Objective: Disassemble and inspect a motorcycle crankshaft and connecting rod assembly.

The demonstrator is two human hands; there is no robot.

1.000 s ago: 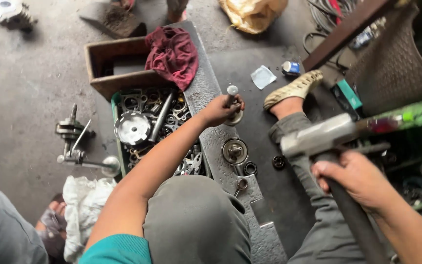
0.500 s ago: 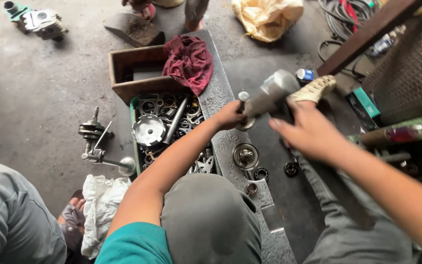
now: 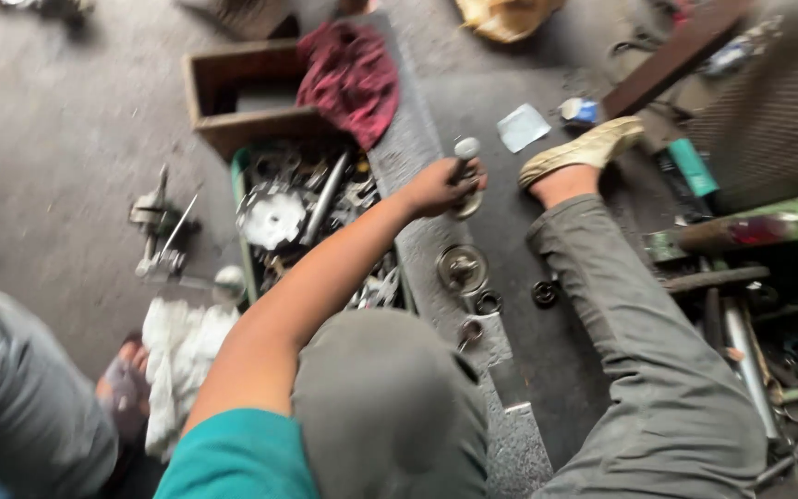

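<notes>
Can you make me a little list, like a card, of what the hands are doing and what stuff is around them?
Left hand: grips an upright metal rod on a grey slab
Right hand: out of view
Near the rod: round metal part, small rings
Left of slab: green crate of metal parts
Behind crate: wooden box, red rag

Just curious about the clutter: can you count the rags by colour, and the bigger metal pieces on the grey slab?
Dark red rag: 1
White rag: 1
Metal shaft, in the grip of the left hand: 1
Large round metal disc: 1
Total: 4
</notes>
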